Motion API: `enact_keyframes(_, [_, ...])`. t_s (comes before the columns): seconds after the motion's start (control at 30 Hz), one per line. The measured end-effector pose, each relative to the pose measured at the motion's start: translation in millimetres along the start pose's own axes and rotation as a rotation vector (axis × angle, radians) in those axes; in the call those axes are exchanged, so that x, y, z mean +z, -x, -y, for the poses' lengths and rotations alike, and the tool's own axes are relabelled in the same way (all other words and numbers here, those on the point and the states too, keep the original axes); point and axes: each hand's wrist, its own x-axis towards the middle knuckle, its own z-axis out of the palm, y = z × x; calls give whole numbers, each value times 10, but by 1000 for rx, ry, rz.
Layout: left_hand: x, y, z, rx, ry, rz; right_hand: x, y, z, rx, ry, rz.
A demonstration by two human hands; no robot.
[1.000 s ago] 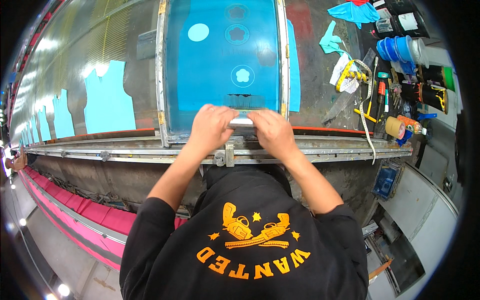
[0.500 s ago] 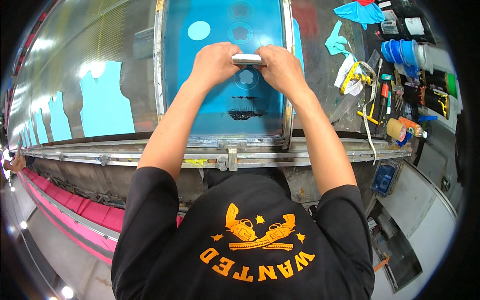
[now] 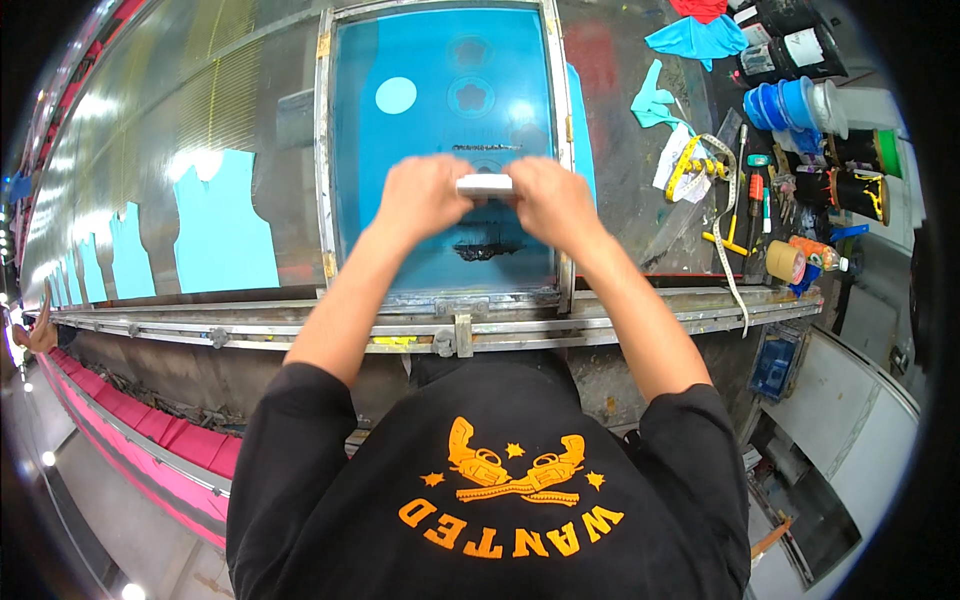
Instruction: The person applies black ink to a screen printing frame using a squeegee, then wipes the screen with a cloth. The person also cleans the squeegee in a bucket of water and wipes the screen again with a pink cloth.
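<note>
Both my hands grip a short squeegee with a pale handle, my left hand at its left end and my right hand at its right end. Under it lies a blue printing screen in a worn metal frame. Ring and flower shapes show on the screen beyond my hands. A thin line of black ink lies just past the squeegee, and a thicker black ink smear is on the near side. The squeegee's blade is hidden by my hands. A light turquoise oval shows at the upper left of the screen.
Turquoise fabric pieces lie in a row along the table to the left. On the right are a yellow-and-white measuring tape, hand tools, a tape roll, a bottle and ink containers. A metal rail runs along the near edge. Another person's hand shows far left.
My hands and the squeegee have moved toward me across the screen. A thin line of black ink now shows beyond them. The view has shifted slightly.
</note>
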Motion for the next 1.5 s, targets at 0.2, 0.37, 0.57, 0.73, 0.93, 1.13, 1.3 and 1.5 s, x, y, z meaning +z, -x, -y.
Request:
enact_keyframes(0.2, [28,-584,283,-17,-54,-38,103,-555,-302,141,32,23])
enact_keyframes(0.37, [102,-488,236,-48,-32,-86,158,-449,-269,68,47,-55])
enact_keyframes(0.57, [471,473,-5,51,-78,-192,298,418,154,-10,45,-101])
enact_keyframes(0.73, [458,807,-171,134,-45,-206,165,758,433,33,-127,-52])
enact_keyframes(0.93, [239,883,-390,198,-105,-156,-29,1172,91,413,-296,-363])
enact_keyframes(1.13, [184,865,-355,220,-70,-23,385,1660,-78,623,-263,-213])
enact_keyframes(1.3, [-72,515,-366,234,-46,-79,498,1543,-22,628,-149,-222])
enact_keyframes(1.5, [-149,18,-104,258,-84,-112,537,1478,-71,602,-96,-235])
